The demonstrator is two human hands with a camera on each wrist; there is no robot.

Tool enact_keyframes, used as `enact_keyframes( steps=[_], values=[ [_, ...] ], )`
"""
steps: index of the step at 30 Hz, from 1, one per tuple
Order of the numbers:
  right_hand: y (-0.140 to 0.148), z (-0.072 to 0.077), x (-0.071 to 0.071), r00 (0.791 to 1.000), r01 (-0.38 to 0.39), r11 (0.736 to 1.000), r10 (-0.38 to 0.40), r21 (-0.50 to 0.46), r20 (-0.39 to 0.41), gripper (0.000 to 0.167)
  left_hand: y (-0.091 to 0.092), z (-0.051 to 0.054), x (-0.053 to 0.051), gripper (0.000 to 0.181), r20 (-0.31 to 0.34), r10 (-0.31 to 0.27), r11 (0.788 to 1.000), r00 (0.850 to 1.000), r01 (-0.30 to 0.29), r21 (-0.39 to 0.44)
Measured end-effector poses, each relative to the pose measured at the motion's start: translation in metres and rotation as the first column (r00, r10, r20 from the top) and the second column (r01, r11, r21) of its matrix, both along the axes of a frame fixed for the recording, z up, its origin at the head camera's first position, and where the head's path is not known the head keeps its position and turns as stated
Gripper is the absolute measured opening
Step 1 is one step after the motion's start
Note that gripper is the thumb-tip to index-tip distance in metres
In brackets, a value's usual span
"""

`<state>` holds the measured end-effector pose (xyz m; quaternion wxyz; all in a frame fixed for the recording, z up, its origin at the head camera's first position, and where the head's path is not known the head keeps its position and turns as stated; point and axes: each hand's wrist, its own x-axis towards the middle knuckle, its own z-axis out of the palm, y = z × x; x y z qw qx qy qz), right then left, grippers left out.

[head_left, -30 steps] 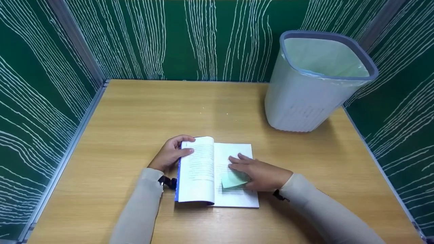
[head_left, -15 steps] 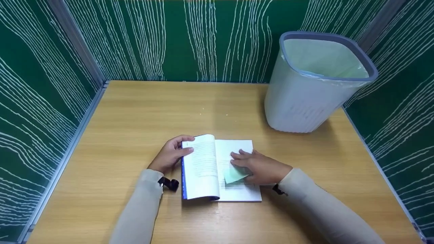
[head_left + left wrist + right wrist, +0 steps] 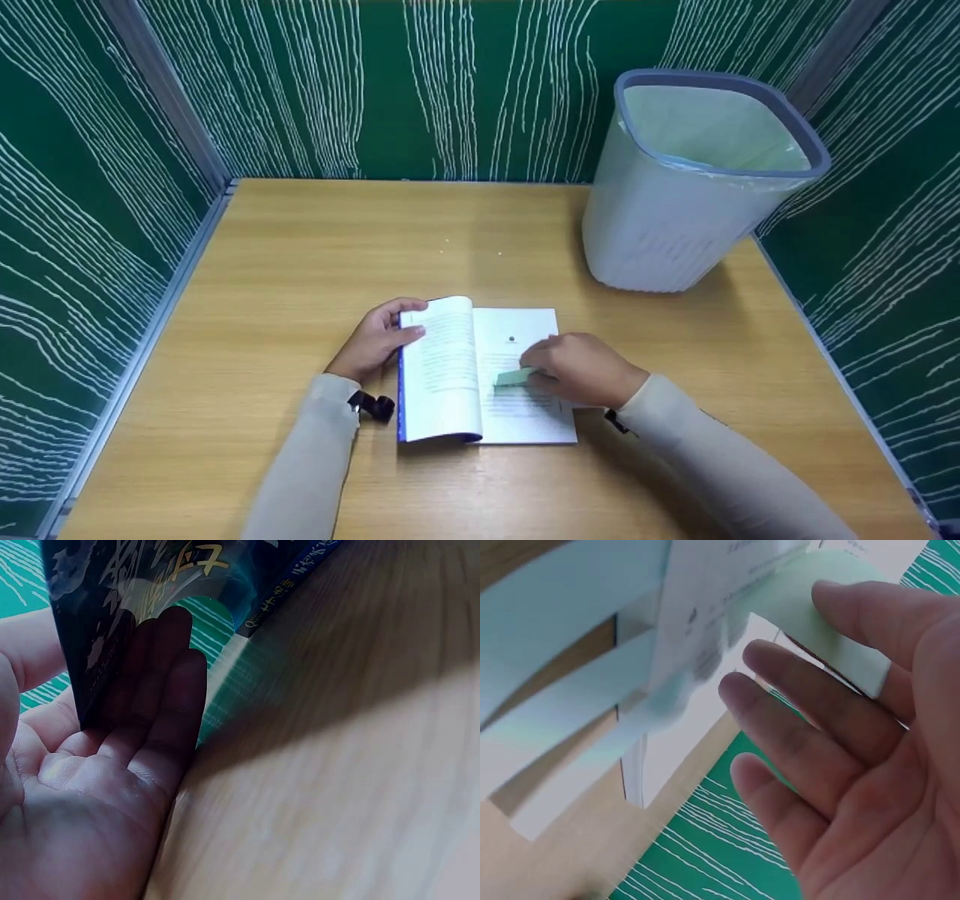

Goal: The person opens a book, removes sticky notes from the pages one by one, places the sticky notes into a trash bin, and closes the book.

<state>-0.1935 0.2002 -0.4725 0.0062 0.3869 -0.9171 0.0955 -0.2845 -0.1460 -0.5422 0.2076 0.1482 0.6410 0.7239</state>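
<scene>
An open book (image 3: 442,375) with printed pages lies on the table. My left hand (image 3: 375,341) holds the raised left side of the book, thumb on the page. In the left wrist view, the fingers (image 3: 172,697) lie behind the dark, glossy cover (image 3: 150,585). Over the right page (image 3: 525,427), my right hand (image 3: 589,367) pinches a pale green paper note (image 3: 512,378). The right wrist view has the note (image 3: 795,607) bent under the thumb, while the other fingers stay spread. The note's far end is near or on the page; I cannot tell which.
A grey bin (image 3: 660,225) with a bag liner stands at the back right of the wooden table (image 3: 337,247). Green panels (image 3: 517,90) with white lines surround the table. Several tiny white specks lie beyond the book.
The right hand's spread fingers have drawn together and now pinch the green note, lifting it into a curve. The book has shifted slightly away from me. The left hand keeps its hold.
</scene>
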Motion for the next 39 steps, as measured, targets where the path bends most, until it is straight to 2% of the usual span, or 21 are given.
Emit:
enact_keyframes(
  steps=[6, 12, 27, 36, 39],
  values=[
    [0.003, 0.010, -0.001, 0.997, 0.019, 0.999, -0.021, -0.030, -0.079, 0.006, 0.000, 0.001, 0.000, 0.047, 0.006, 0.008, 1.000, 1.000, -0.008, 0.008],
    [0.008, 0.016, -0.001, 0.991, 0.021, 0.999, -0.026, -0.037, -0.129, 0.007, 0.000, 0.000, -0.001, 0.048, 0.007, 0.000, 1.000, 1.000, 0.000, 0.008],
    [0.019, 0.027, -0.003, 0.994, 0.021, 0.997, -0.029, -0.076, -0.106, 0.004, 0.000, 0.001, 0.000, 0.047, 0.015, -0.003, 1.000, 1.000, 0.003, 0.004],
    [0.026, 0.037, -0.005, 0.986, 0.007, 0.998, -0.017, -0.062, -0.167, 0.006, 0.000, 0.001, 0.000, 0.046, -0.004, 0.000, 1.000, 1.000, 0.000, -0.005],
    [0.027, 0.044, -0.005, 0.983, 0.012, 0.998, -0.023, -0.063, -0.180, 0.007, -0.001, 0.003, 0.000, 0.047, -0.008, -0.002, 1.000, 1.000, 0.002, -0.006]
  ],
)
